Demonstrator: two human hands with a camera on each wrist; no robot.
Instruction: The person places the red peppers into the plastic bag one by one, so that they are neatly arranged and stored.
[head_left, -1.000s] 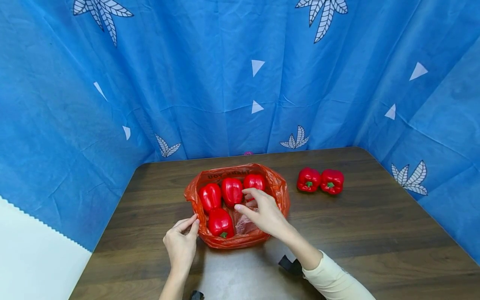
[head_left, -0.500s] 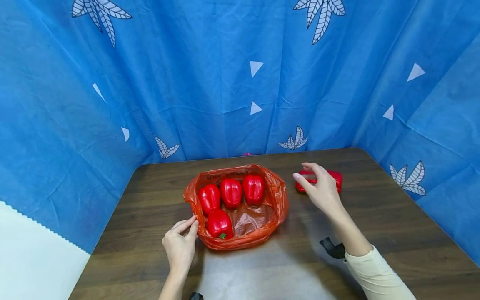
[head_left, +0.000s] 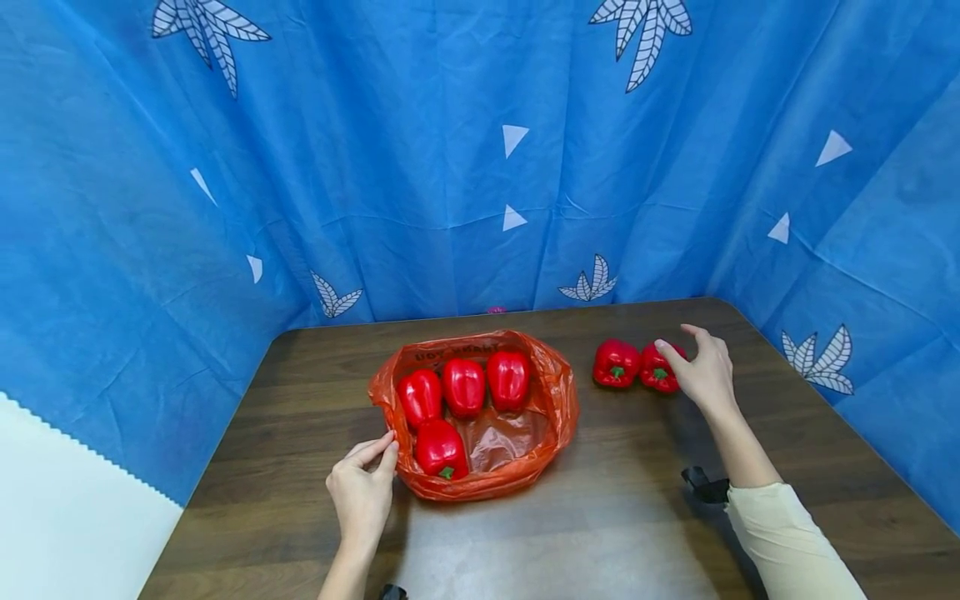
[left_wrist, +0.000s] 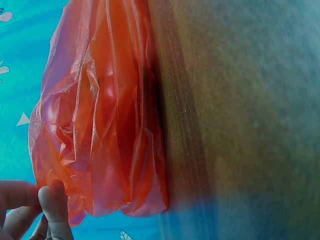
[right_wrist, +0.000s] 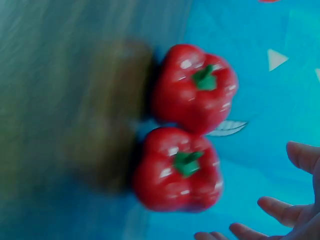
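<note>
A red plastic bag [head_left: 558, 392] stands with its mouth wide on the table, and several red bell peppers [head_left: 463, 387] lie inside it. My left hand [head_left: 363, 487] pinches the bag's rim at its near left side; the left wrist view shows thumb and fingers [left_wrist: 54, 210] on the crumpled plastic. To the right of the bag, two more peppers sit side by side, a left one [head_left: 617, 364] and a right one [head_left: 658, 367]. My right hand [head_left: 705, 371] is above and beside the right pepper, fingers spread and holding nothing. Both green stems show in the right wrist view.
The brown wooden table [head_left: 525, 550] ends at the back against a blue curtain [head_left: 420, 167] with leaf prints. A black strap [head_left: 705, 485] hangs at my right wrist. A white surface [head_left: 67, 517] lies at the far left.
My right hand has left the bag, where a pepper now lies at the back right, and moved right to the two loose peppers. The left hand stays on the rim.
</note>
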